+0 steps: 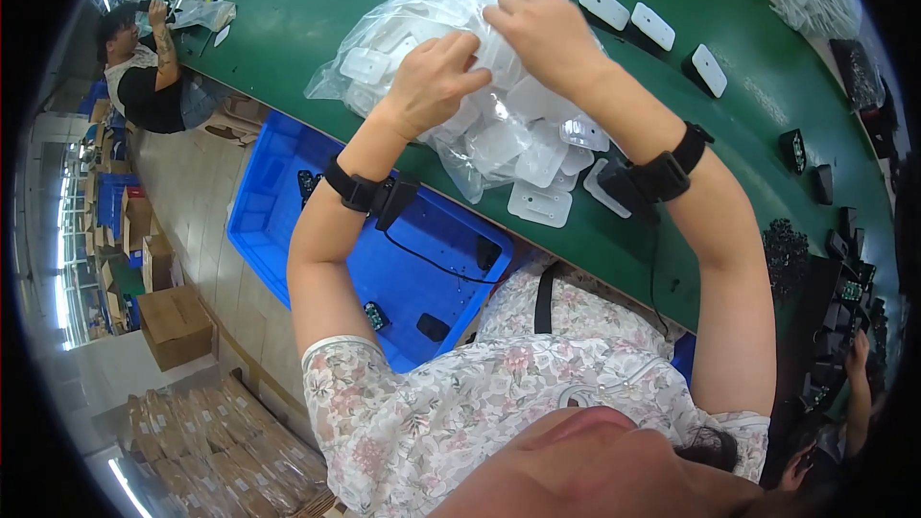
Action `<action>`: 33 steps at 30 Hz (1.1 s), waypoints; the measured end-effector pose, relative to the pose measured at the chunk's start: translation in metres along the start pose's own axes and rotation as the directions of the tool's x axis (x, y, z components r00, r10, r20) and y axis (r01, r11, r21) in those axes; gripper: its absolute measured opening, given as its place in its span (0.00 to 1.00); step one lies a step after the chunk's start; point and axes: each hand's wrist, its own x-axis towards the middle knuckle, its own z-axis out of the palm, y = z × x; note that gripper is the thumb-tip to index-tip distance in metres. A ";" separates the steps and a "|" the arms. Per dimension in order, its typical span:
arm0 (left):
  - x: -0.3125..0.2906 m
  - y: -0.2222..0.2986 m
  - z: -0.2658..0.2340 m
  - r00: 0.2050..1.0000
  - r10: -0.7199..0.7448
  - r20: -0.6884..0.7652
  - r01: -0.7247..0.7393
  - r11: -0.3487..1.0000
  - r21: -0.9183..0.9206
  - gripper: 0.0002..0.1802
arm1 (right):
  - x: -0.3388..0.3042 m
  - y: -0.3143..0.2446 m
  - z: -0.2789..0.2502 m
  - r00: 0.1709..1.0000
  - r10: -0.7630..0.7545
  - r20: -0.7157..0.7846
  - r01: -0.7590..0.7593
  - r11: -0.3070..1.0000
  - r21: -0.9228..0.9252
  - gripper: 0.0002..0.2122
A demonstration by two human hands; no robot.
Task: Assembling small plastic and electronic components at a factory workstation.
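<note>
A large transparent plastic bag (384, 29) full of white plastic plates lies on the green table. My left hand (436, 82) is closed over the near side of the bag, its fingers curled on the film. Just right of it, my right hand (547, 38) is also closed, gripping the film with bent fingers. The fingertips of both are partly hidden. Loose white plates spill from the bag's near right side, and one flat white plate (539, 204) with small holes rests at the table's near edge. Each wrist wears a black strap.
White plates (652, 27) stand in a row along the far side of the green table (739, 173). Below its near edge is a blue bin (278, 163) with black parts. Black parts (787, 247) lie at right. Two other people are at the far left and lower right.
</note>
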 end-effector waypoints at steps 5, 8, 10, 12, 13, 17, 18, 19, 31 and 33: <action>-0.017 -0.005 -0.012 0.975 -0.204 -0.089 0.202 0.979 -0.023 0.04 | 0.006 0.048 -0.025 0.743 0.019 -0.669 0.121 0.979 0.162 0.04; -0.046 0.001 -0.021 0.905 -0.399 -0.149 0.386 0.916 -0.107 0.05 | -0.001 0.065 -0.036 0.881 0.311 -0.356 -0.308 0.949 0.067 0.02; -0.056 0.010 -0.029 0.786 -0.572 -0.233 0.539 0.820 -0.194 0.06 | -0.002 0.063 -0.028 0.884 0.319 -0.342 -0.283 0.947 0.152 0.02; -0.053 0.024 -0.028 0.792 -0.571 -0.214 0.521 0.816 -0.250 0.06 | -0.006 0.055 -0.022 0.888 0.322 -0.330 -0.253 0.939 0.234 0.02; -0.055 0.030 -0.028 0.792 -0.577 -0.200 0.512 0.806 -0.297 0.06 | -0.006 0.042 -0.020 0.948 0.202 -0.247 -0.152 0.967 0.204 0.05; -0.037 0.052 -0.020 0.807 -0.569 -0.160 0.481 0.789 -0.383 0.07 | -0.016 0.022 0.010 0.858 0.170 -0.484 -0.144 0.985 0.091 0.06; -0.036 0.053 -0.017 0.810 -0.553 -0.197 0.454 0.803 -0.386 0.07 | -0.021 0.020 0.018 0.886 0.250 -0.391 -0.181 0.962 0.204 0.06; -0.040 0.056 -0.013 0.814 -0.546 -0.200 0.447 0.807 -0.386 0.07 | -0.022 0.011 0.023 0.883 0.252 -0.397 -0.185 0.962 0.200 0.06; -0.045 0.079 0.009 0.728 -0.654 -0.206 0.590 0.751 -0.297 0.07 | -0.037 -0.050 0.015 0.945 0.253 -0.205 -0.074 0.779 0.622 0.07; -0.044 0.079 0.006 0.725 -0.656 -0.211 0.594 0.750 -0.292 0.09 | -0.045 -0.046 0.013 0.965 0.215 -0.150 -0.077 0.779 0.623 0.08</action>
